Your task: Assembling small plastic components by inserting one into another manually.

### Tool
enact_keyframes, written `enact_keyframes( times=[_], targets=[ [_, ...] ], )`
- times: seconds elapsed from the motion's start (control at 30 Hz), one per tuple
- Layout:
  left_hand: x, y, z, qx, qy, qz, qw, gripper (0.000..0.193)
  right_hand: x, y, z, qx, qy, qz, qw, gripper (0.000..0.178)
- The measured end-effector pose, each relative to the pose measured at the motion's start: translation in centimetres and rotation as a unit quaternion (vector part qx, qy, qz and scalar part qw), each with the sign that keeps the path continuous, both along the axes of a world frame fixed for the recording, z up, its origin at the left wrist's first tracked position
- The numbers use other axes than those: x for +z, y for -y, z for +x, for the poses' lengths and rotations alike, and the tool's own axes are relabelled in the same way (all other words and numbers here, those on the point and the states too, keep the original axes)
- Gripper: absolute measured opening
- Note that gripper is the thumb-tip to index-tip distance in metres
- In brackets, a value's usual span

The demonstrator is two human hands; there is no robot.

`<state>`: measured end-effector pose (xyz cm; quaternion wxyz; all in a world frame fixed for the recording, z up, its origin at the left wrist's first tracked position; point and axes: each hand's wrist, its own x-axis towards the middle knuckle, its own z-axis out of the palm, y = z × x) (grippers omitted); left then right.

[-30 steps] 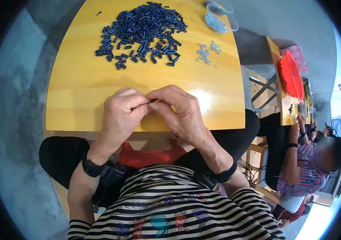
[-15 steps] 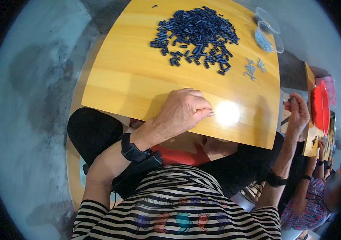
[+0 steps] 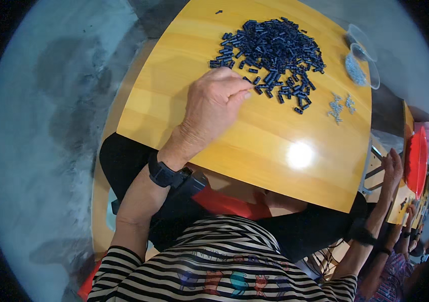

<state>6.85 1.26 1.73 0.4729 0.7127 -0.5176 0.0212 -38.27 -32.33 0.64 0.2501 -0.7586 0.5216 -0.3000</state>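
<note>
Small black tubular pieces lie in a loose heap on the far half of the yellow wooden table. My left hand is at the heap's near left edge, thumb and forefinger pinched together beside some scattered pieces. What is between the fingertips, if anything, I cannot make out. Off the table's right edge, my right hand is raised with its fingers stretched out, and no piece shows in it. Small silvery screw-like parts lie in a little group to the right of the heap.
Clear plastic tubs stand at the table's far right edge, one holding more silvery parts. One black piece lies alone at the far left. Right of the table, a red basin stands near a co-worker.
My left hand has moved forward from the near table edge to the heap. My right hand has opened; the dark piece between its fingers no longer shows. The view has shifted.
</note>
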Motion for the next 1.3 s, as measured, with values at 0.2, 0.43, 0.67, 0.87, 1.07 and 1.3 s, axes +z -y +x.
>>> enact_keyframes(
  times=[0.2,0.43,0.67,0.87,1.07,1.3],
  targets=[
    [-0.5,0.3,0.8,0.027,0.019,0.023,0.999,0.011,5.4,-12.2,13.9,0.161,0.092,0.029,0.982,0.025],
    [-1.4,-0.1,0.8,0.005,0.086,0.030,0.996,0.011,4.9,-18.5,25.5,0.352,-0.089,-0.157,0.919,0.039],
    [-1.3,-0.1,0.8,0.015,0.105,0.049,0.993,0.015,0.9,-19.3,27.7,0.374,-0.154,-0.230,0.885,0.048],
    [-1.5,0.0,0.5,0.004,0.099,0.023,0.995,0.016,1.0,-20.3,27.0,0.373,-0.160,-0.228,0.885,0.052],
    [-1.2,0.2,0.1,-0.024,0.137,0.024,0.990,0.017,1.5,-19.2,28.4,0.369,-0.109,-0.213,0.898,0.052],
    [-1.4,0.3,-0.4,-0.064,0.142,0.021,0.988,0.023,0.0,-19.8,31.1,0.396,-0.132,-0.288,0.862,0.050]
  ],
)
